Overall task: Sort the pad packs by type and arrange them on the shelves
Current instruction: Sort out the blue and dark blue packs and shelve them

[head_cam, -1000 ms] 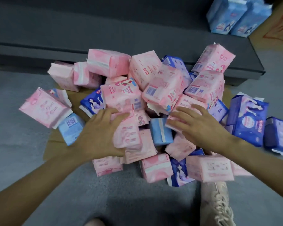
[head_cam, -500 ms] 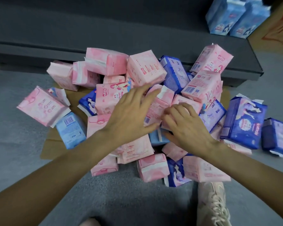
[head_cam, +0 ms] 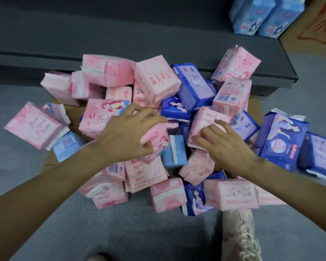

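Note:
A heap of pad packs lies on brown cardboard (head_cam: 72, 113) on the floor: several pink packs, dark blue packs (head_cam: 194, 85) and light blue packs (head_cam: 174, 150). My left hand (head_cam: 126, 136) is in the middle of the heap, and its fingers and thumb curl round a pink pack (head_cam: 156, 140). My right hand (head_cam: 224, 147) rests with spread, slightly bent fingers on another pink pack (head_cam: 207, 121) to the right. Two light blue packs (head_cam: 265, 16) stand on the dark shelf (head_cam: 120, 38) at the far right.
The low dark shelf runs across the back, just behind the heap. Grey carpet surrounds the cardboard. Two dark blue packs (head_cam: 282, 140) lie on the carpet at the right. My pale shoe (head_cam: 241, 236) is at the bottom right, close to the heap.
My left hand drew back toward me and closed round a pink pack. My right hand shifted right onto another pink pack. A dark blue pack behind them came into view.

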`<state>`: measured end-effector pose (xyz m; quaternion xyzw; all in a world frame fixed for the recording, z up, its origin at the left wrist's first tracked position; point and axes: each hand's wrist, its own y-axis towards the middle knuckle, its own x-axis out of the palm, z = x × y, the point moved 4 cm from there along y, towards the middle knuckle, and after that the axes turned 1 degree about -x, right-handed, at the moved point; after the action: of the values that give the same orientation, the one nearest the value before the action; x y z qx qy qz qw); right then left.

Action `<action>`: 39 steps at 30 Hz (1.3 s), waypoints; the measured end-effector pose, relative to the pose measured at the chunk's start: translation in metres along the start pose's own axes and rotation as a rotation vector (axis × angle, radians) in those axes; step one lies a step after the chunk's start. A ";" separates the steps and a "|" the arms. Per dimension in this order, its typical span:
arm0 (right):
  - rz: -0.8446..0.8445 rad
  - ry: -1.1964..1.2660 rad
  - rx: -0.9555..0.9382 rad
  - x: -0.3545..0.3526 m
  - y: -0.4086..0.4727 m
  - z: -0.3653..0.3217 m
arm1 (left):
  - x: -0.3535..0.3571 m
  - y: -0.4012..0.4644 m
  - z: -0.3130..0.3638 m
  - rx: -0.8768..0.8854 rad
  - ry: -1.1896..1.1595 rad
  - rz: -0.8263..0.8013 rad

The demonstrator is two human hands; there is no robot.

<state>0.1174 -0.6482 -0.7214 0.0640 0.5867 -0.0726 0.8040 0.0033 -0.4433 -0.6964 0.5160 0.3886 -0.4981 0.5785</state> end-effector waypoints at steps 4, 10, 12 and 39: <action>-0.019 0.071 -0.050 0.008 0.009 -0.017 | -0.010 -0.014 -0.019 -0.095 0.038 -0.031; -0.294 0.062 -0.066 0.031 0.046 -0.047 | -0.028 -0.024 -0.048 -0.241 0.042 -0.056; -0.295 0.080 -0.065 0.037 0.052 -0.051 | -0.030 -0.033 -0.060 -0.301 -0.016 -0.088; 0.006 0.677 0.087 -0.068 0.167 -0.034 | 0.035 -0.084 -0.131 -0.677 -0.394 -0.067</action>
<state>0.0975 -0.4752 -0.6634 0.1203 0.8166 -0.0699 0.5602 -0.0628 -0.3183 -0.7694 0.1776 0.4293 -0.4500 0.7627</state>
